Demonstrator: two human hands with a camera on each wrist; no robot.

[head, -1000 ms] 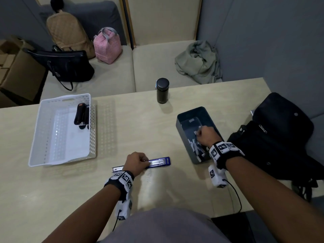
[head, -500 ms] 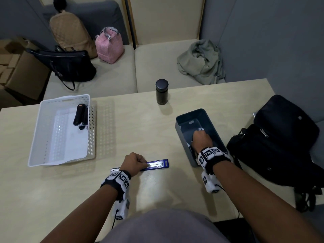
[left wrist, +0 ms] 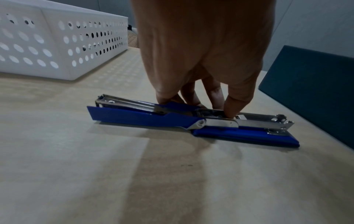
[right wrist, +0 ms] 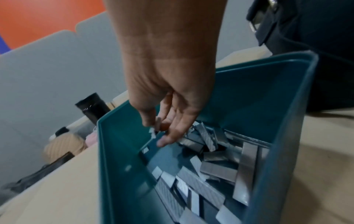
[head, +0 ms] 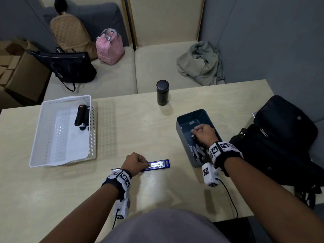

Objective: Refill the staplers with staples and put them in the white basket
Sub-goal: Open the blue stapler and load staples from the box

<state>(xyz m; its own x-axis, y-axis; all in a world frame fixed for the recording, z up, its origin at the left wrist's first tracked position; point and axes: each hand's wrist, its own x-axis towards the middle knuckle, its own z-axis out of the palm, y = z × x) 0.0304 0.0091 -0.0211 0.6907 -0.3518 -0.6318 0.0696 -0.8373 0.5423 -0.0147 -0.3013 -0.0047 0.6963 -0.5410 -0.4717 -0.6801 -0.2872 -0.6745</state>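
A blue stapler [head: 158,164] lies opened flat on the table, its metal staple channel facing up [left wrist: 256,117]. My left hand [head: 136,162] pinches it at the hinge, thumb on one side and fingers on the other [left wrist: 197,106]. My right hand [head: 201,133] is inside the teal bin [head: 180,137], which holds several staple strips [right wrist: 214,168]. It pinches a small staple strip [right wrist: 157,126] between thumb and fingers [right wrist: 159,131]. The white basket [head: 36,146] stands at the left with a black stapler [head: 81,115] leaning against its right wall.
A black flask [head: 162,92] stands at the table's far edge. A black bag [head: 284,146] lies on the table right of the bin. Behind the table is a sofa with bags and a green cloth [head: 201,64]. The basket's perforated wall [left wrist: 57,45] stands beyond the stapler.
My right hand has shifted about inside the bin and now lifts slightly with a strip pinched. My left hand has stayed on the blue stapler.
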